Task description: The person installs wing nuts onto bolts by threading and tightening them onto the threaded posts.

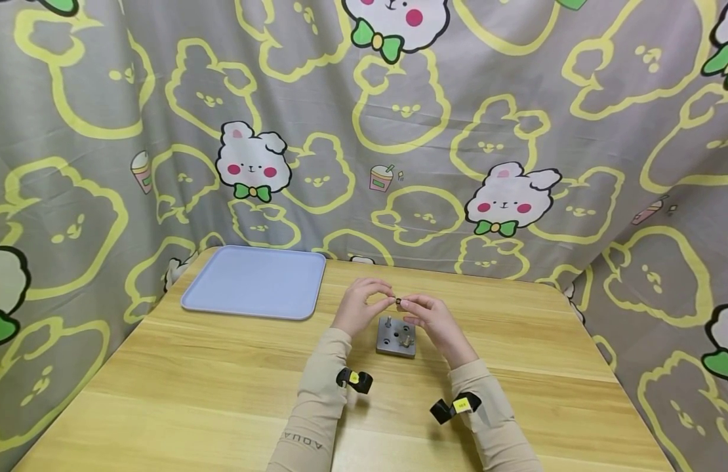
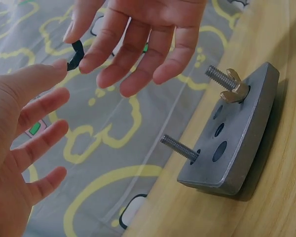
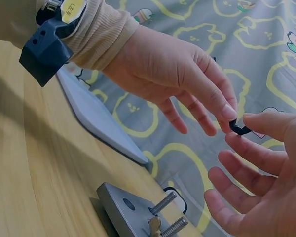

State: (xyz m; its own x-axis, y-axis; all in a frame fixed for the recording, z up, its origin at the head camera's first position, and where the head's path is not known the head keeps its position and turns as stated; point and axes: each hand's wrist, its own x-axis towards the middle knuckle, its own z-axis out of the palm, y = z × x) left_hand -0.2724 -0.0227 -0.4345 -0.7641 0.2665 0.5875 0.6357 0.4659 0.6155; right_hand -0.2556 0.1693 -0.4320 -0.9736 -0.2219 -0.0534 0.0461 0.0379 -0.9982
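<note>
My left hand [image 1: 359, 305] and right hand [image 1: 433, 321] meet above the table, each pinching one end of a small black bent piece [image 2: 76, 55] between thumb and index finger. In the right wrist view the same piece [image 3: 240, 128] spans the gap between the fingertips, partly covered by them. Just below my hands lies a thick grey metal plate [image 1: 395, 347] with several holes. Two threaded bolts stand up from it. One bolt [image 2: 178, 147] is bare; around the base of the other bolt [image 2: 219, 75] sits a brass-coloured wing nut [image 2: 236, 93].
A pale blue tray [image 1: 254, 282] rests on the wooden table [image 1: 222, 387] at the back left. Behind the table hangs a grey curtain [image 1: 334, 111] with cartoon animals. Black wrist cameras are strapped over both sleeves.
</note>
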